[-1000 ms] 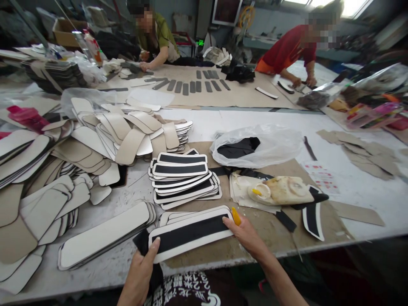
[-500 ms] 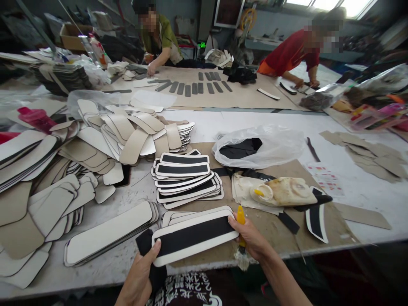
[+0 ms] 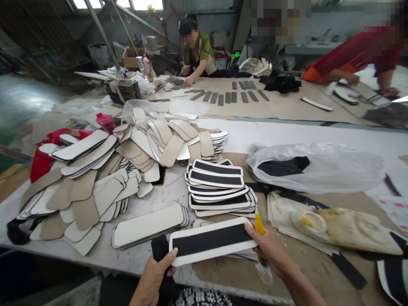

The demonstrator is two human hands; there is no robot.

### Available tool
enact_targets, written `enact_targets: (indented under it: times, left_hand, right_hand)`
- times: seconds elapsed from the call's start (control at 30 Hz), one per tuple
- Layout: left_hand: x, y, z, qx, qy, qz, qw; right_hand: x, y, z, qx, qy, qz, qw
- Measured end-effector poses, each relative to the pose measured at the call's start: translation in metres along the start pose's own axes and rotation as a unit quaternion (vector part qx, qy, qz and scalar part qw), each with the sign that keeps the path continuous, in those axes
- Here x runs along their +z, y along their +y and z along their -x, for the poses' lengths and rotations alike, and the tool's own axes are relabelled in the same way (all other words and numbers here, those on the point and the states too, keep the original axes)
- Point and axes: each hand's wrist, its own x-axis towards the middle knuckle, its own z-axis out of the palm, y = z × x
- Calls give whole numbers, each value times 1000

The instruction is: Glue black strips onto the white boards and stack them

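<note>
My left hand pinches the left end of a long white rounded panel with a black strip down its middle. A loose dark band hangs behind that end, by my left fingers. At the panel's right end, my right hand grips the edge with the thumb on top. A yellow-handled tool also sticks up from my right hand; its working end is hidden or unclear. Just beyond lies a stack of similar black-striped panels. Plain white panels are stacked to the left.
Loose white and beige panels heap on the left. To the right are a plastic bag with black material inside, a stained glue container and a black strip. Two people work across the table, one in a green top.
The camera view has swung left, so the surroundings sit further right in the picture. Both hands still hold the same panel, and the person in red has moved toward the right edge.
</note>
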Motion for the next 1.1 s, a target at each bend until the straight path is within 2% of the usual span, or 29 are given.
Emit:
enact_targets:
  times: [0.1,0.23,0.3,0.37,0.47,0.63,0.73,0.8,0.9,1.0,1.1]
  left_hand:
    - [11,24,-18,30,-34,-5,999]
    - [43,70,-59,107,-80,-29,991]
    - [55,85,-77,130,-79,-61,987]
    - [57,89,-88,133,-66,-82,985]
    - [48,73,-88,111,-64,-123,984]
    - [32,18,-74,71,-61,-271,958]
    - [37,-11,-68,108,-24,-368,923]
    - [43,-21,-62,119,9,-401,908]
    - [52,-27,-52,119,45,-422,897]
    - [57,-32,-46,140,36,-437,888]
    - [59,-40,-49,116,1,-450,885]
  right_hand:
    - [7,-24,-16,-19,29,-28,999]
    - [0,-52,-41,-88,90,-42,991]
    - [-8,-57,-49,-110,137,-13,984]
    - [-19,-52,-49,-112,168,10,979]
    - [-32,-36,-37,-103,172,-3,980]
    - [-35,-12,-4,-111,156,-68,979]
    - [-22,2,9,-129,138,3,982]
    - [-9,12,15,-129,119,42,984]
    - [13,25,21,-136,107,-7,985]
    - [34,36,21,-157,108,-52,980]
    - [49,48,15,-129,70,-60,987]
